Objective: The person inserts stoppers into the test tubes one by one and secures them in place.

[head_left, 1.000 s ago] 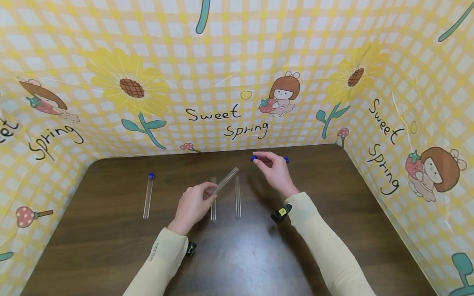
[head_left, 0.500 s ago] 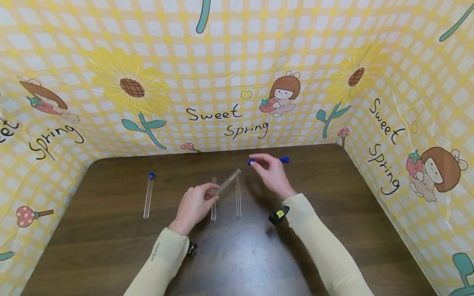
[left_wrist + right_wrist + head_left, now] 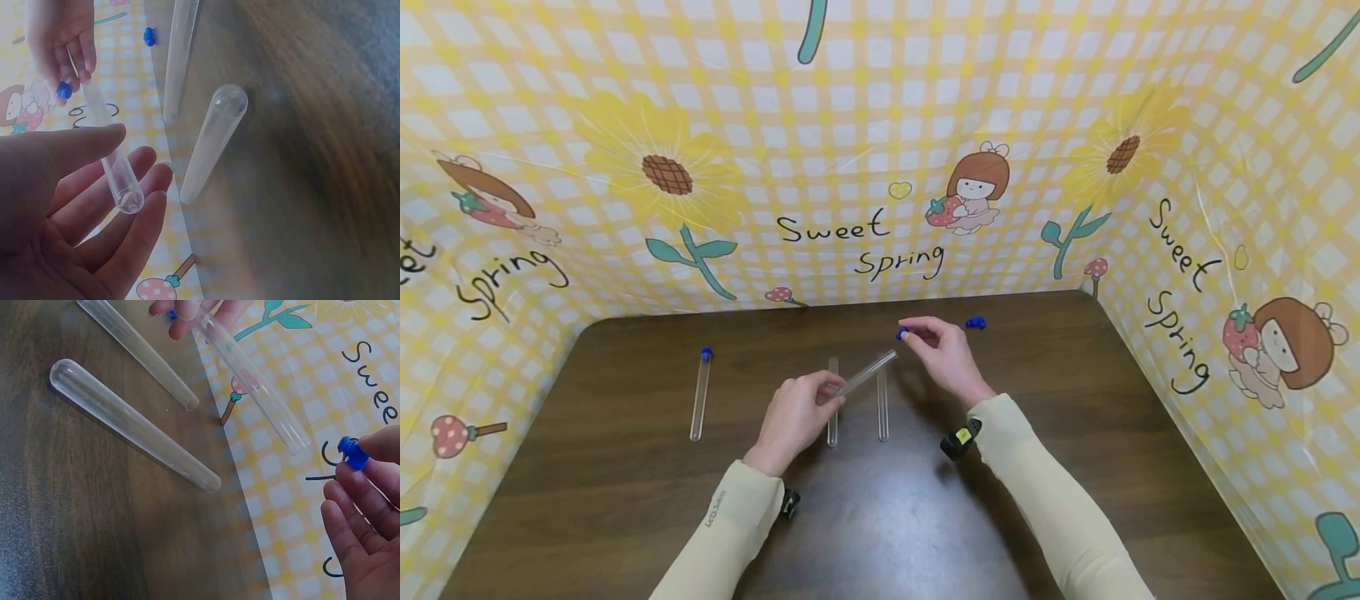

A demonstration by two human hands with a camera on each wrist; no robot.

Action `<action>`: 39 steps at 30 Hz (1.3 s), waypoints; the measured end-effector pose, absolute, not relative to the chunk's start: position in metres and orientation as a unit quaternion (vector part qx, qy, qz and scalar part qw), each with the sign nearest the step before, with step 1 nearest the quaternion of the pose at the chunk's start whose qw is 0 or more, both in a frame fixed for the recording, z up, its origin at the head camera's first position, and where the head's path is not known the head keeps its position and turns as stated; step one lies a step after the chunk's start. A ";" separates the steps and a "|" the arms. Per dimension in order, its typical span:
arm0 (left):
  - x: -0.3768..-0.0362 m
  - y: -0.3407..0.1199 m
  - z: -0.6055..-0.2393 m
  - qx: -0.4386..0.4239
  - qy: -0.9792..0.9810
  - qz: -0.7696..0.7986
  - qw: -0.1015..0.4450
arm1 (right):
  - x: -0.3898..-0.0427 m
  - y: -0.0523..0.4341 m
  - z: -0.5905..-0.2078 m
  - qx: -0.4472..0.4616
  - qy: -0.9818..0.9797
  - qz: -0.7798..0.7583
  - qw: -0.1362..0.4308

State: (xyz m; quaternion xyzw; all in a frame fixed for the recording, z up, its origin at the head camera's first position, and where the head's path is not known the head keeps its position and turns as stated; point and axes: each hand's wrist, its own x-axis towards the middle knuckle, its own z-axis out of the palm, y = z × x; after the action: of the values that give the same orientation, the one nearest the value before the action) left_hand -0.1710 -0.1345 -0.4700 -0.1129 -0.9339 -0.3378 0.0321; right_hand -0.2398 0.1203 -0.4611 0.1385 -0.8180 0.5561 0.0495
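My left hand [image 3: 793, 417] pinches a clear test tube [image 3: 871, 371] near its rounded end, between thumb and fingers. The tube slants up to the right, its open mouth toward the other hand. Between thumb and fingertips my right hand [image 3: 951, 358] holds a small blue stopper [image 3: 354, 454], close to the mouth but apart from it. Two uncapped test tubes lie below: one [image 3: 832, 425] partly behind the left fingers, another [image 3: 883, 412] to its right. Both show larger in the right wrist view, the nearer tube [image 3: 134, 425] lying whole.
A test tube [image 3: 700, 404] with a blue stopper [image 3: 706, 354] in its end lies at the left on the dark wooden table [image 3: 625, 500]. More blue stoppers [image 3: 976, 322] sit at the back right. A checked cloth [image 3: 737, 125] hangs around the back and sides.
My right hand has moved left and a little toward me with the stopper, uncovering the stoppers behind it. The tube in my left hand has tipped lower, its mouth swinging right.
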 end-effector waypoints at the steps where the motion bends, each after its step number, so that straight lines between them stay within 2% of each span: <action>1: -0.171 -0.134 -0.470 -0.113 -0.934 -0.339 0.032 | -0.240 0.120 -0.462 0.139 -0.819 0.555 0.048; 31: -0.168 -0.128 -0.469 -0.117 -0.928 -0.353 0.035 | -0.233 0.117 -0.476 0.124 -0.828 0.546 0.016; 39: -0.168 -0.126 -0.469 -0.118 -0.926 -0.358 0.033 | -0.230 0.111 -0.481 0.133 -0.837 0.530 0.033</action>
State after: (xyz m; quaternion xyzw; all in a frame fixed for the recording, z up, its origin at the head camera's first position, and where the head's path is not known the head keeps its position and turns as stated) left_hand -0.1682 -0.1259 -0.4688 -0.1179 -0.9258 -0.3576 0.0325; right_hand -0.2297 0.1109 -0.4809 0.1333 -0.8371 0.5295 0.0334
